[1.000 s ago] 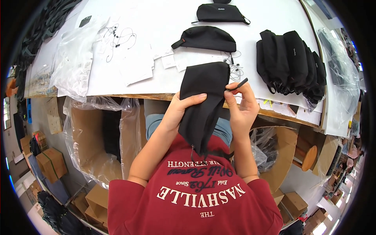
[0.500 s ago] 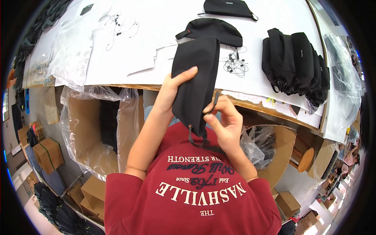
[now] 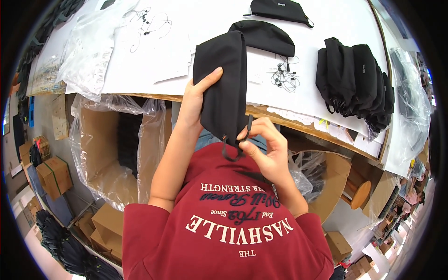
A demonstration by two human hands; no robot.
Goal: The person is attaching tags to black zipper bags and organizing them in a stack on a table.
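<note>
A black fabric pouch (image 3: 224, 86) is held up on a slant in front of me, over the table's near edge. My left hand (image 3: 196, 100) grips it from the left side, thumb lying across its face and the other fingers hidden behind. At the pouch's lower end my right hand (image 3: 268, 147) pinches a thin black zipper pull (image 3: 249, 123), whose tip sticks up past the fingers. A black strap loop (image 3: 228, 154) hangs from that same end. Beyond it lie two more black pouches, a domed one (image 3: 266, 39) and a flatter one (image 3: 282, 10).
Several black pouches (image 3: 357, 74) stand bunched at the table's right. Thin black cords (image 3: 285, 79) lie near the middle, others (image 3: 149, 23) at far left beside clear plastic bags (image 3: 86, 60). Below the edge are plastic-lined cardboard boxes (image 3: 100, 154) on both sides.
The held pouch has shifted slightly left and turned a little more upright, its strap loop now hanging clearer. My right hand keeps its pinch at the lower end.
</note>
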